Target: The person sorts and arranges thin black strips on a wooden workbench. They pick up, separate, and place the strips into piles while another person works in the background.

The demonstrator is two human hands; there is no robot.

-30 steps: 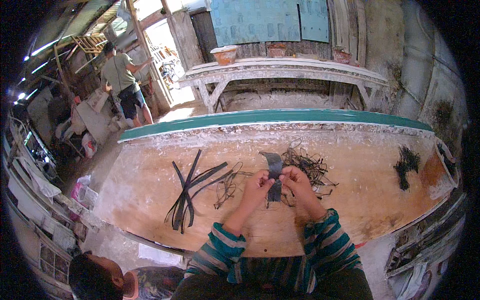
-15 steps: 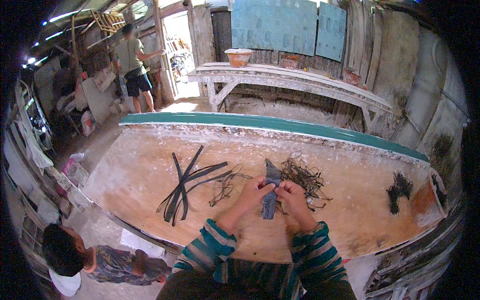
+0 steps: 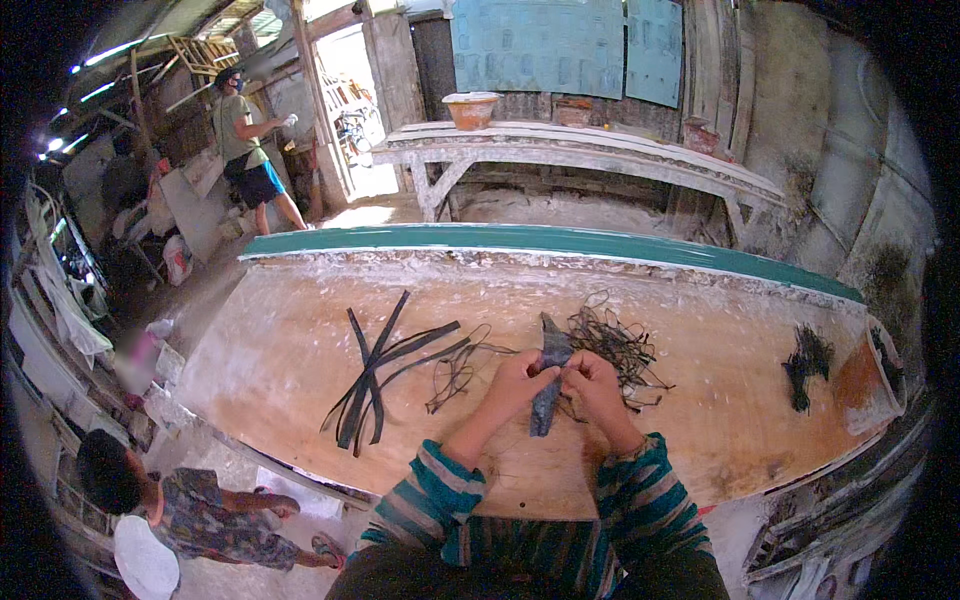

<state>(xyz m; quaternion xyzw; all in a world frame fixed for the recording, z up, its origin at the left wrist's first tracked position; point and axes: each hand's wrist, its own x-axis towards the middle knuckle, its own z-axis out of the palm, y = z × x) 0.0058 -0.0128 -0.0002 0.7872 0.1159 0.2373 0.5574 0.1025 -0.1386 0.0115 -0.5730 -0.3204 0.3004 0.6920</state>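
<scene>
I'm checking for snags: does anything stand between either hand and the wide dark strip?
Nothing visible: left hand and right hand both grip the wide strip. Tangled black strands lie beyond the right hand.

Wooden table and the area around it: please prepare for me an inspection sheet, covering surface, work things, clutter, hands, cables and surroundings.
Surface: wooden table, white smears, green beam along the far edge.
Work things: dark flat strip, held; crossed strips lie to its left.
Clutter: tangled thin cords beyond the right hand; black bundle beside an orange container at the right end.
Hands: left hand and right hand both pinch the dark flat strip.
Cables: nothing seen.
Surroundings: white-smeared bench beyond; one person near the doorway, another at lower left.
</scene>
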